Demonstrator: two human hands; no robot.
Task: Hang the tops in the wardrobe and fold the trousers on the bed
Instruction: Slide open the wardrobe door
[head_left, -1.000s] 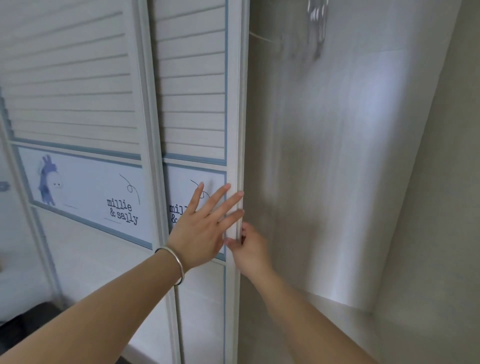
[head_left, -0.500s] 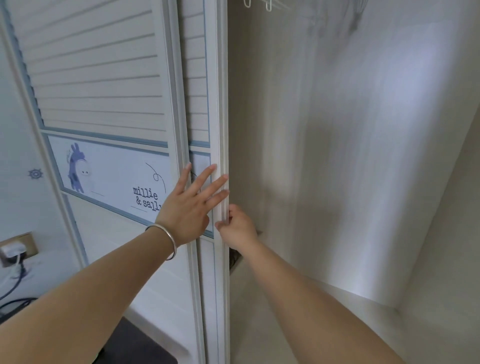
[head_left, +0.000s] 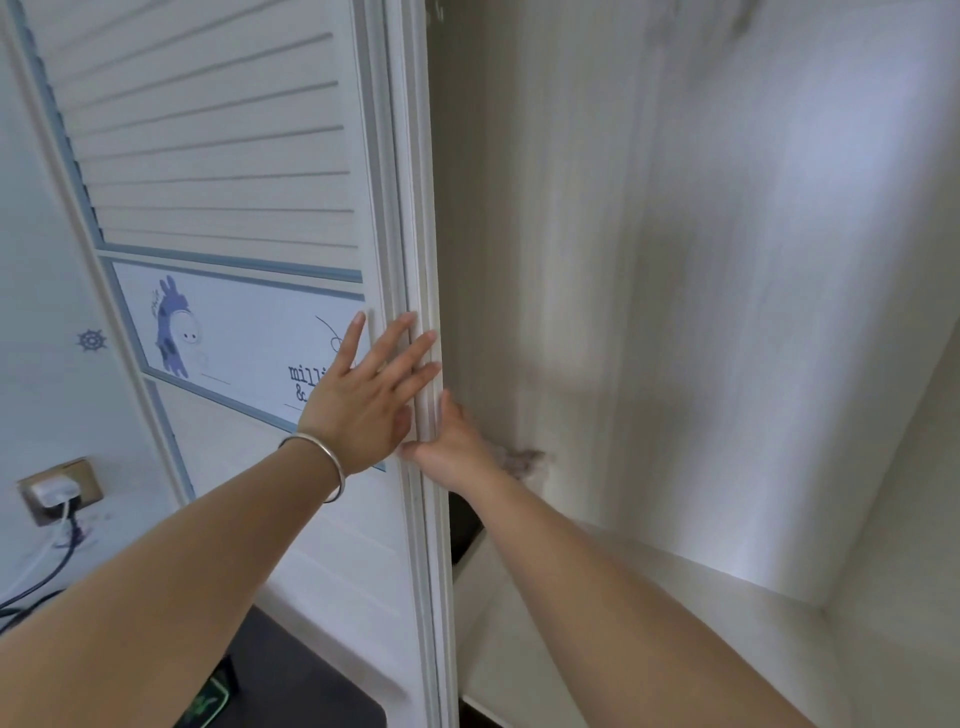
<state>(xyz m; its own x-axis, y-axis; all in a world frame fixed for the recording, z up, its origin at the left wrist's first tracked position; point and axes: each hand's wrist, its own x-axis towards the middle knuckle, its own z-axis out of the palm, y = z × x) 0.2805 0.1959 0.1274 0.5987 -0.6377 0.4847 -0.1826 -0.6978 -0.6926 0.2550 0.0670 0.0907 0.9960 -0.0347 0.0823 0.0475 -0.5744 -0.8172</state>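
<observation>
A person's left hand (head_left: 363, 400) lies flat, fingers straight and spread, against the front of a white sliding wardrobe door (head_left: 218, 171), the fingertips reaching the door's right edge. A silver bangle (head_left: 324, 465) circles that wrist. Just to its right, the right hand (head_left: 452, 444) holds the same door edge from the inner side, thumb on the front edge and fingers hidden behind it, so how they curl cannot be told. The door has slatted panels above a pale band printed with a blue cartoon animal (head_left: 174, 327) and partly covered lettering. Right of the door, the wardrobe interior (head_left: 701, 312) stands open, with pale wood-grain walls and a shelf (head_left: 727, 649) below. At far left, a wall socket (head_left: 60, 488) holds a white plug with cables trailing down.
</observation>
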